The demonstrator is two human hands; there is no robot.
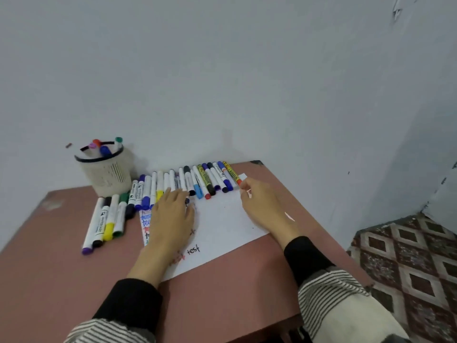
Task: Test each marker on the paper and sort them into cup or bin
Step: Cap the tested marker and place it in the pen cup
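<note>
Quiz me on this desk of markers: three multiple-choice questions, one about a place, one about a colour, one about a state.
1. Where is the cup?
A. on the paper
B. at the table's far left
C. on the floor

2. What colour is "test", written nearest the person?
A. black
B. green
C. orange

3. How does the left hand lie?
A. raised
B. fist round a marker
C. flat on the paper

Answers: B, it stands beside the marker row; A, dark ink; C, fingers spread.
</note>
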